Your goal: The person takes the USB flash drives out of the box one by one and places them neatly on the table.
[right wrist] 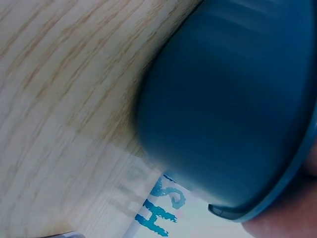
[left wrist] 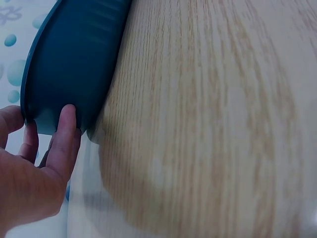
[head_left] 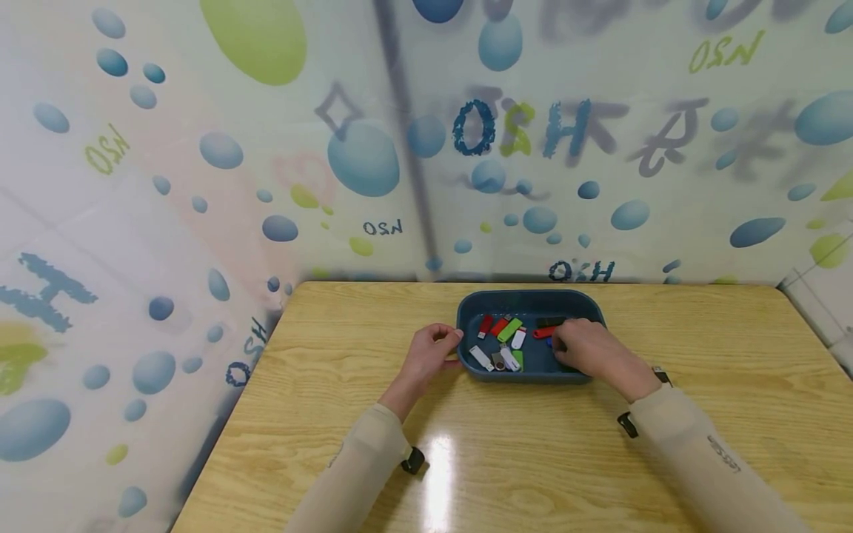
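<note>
A dark blue plastic bin stands on the table with several USB flash drives inside. My left hand holds the bin's left end, thumb and finger at the rim; in the left wrist view another finger lies along the outer wall. My right hand reaches over the right side into the bin, fingers bent down. A bit of blue shows beside its fingertips; I cannot tell whether they hold it. A red flash drive and a black one lie by this hand. A green flash drive lies among red and white ones.
The light wooden table meets a curtain with blue and green spots at its far edge. Both sleeved wrists wear dark devices. The right wrist view shows mostly the bin's outer wall.
</note>
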{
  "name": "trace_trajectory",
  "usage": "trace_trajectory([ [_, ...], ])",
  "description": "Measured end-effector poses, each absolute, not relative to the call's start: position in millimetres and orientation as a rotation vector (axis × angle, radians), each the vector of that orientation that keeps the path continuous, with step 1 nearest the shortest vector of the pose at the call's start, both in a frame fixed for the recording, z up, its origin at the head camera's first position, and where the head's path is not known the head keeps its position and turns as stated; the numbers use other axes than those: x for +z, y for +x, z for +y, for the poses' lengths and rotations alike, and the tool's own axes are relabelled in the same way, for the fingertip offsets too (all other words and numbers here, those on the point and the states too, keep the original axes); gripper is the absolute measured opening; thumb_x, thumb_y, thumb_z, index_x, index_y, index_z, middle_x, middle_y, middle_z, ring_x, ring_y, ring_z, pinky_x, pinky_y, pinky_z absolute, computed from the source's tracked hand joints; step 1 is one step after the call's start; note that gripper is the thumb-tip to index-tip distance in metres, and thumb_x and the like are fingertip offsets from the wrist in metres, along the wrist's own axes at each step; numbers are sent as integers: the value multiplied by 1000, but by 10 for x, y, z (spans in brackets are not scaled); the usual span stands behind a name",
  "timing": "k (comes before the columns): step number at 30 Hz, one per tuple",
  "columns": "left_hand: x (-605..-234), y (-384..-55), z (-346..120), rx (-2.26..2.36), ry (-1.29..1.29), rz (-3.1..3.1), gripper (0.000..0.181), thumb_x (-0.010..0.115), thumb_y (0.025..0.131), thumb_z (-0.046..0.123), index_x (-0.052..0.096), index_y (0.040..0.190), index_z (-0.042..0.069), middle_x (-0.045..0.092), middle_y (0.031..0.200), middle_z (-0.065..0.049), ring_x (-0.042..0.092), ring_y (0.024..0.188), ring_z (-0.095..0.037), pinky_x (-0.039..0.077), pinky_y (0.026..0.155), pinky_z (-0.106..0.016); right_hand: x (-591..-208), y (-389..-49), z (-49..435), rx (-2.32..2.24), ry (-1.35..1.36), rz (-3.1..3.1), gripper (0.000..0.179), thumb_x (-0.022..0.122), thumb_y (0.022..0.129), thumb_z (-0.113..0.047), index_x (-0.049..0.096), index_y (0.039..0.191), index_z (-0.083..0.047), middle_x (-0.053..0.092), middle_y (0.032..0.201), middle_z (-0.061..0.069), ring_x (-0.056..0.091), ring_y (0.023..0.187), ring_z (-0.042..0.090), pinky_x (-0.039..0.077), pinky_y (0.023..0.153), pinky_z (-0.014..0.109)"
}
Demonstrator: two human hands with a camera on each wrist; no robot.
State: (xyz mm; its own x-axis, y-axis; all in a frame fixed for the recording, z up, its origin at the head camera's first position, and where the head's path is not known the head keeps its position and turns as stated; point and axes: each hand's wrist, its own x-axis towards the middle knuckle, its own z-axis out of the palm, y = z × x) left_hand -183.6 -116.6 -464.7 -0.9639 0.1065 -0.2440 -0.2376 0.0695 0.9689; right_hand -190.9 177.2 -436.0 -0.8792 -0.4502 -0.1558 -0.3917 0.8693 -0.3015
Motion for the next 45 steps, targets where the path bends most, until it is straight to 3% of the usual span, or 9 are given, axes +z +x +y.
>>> trace_trajectory([
  [9,-4655,-1846,-1170,2007,-127,2075,27,65,104,19,63,114,-6,55,104,-10,62,85,-17,61,87,-47,-4315,-1870,1794,-470,-614,2926,14,77,93,-14,75,101,-2,68,95,9,62,84,23,59,75,45],
  [18,-4658,-1845,-1159,1995,-126,2080,28,64,104,20,62,115,-6,56,106,-10,63,86,-18,62,86,-45,-4228,-1786,1842,-568,-553,2999,19,78,93,-16,77,105,-2,67,92,7,57,77,20,55,68,40],
  [34,-4655,-1837,-1163,1994,-149,2083,28,64,104,20,62,115,-6,56,106,-10,62,86,-18,63,83,-42,-4055,-1556,2158,-775,-434,3069,27,72,98,-20,72,113,2,70,106,17,69,93,33,59,79,53],
  [45,-4666,-1868,-1166,1952,-160,2088,24,61,106,15,62,116,-7,55,105,-11,62,86,-19,61,88,-48,-4072,-1443,2456,-881,-302,3147,27,71,100,-20,71,114,4,73,102,19,70,92,39,57,76,58],
])
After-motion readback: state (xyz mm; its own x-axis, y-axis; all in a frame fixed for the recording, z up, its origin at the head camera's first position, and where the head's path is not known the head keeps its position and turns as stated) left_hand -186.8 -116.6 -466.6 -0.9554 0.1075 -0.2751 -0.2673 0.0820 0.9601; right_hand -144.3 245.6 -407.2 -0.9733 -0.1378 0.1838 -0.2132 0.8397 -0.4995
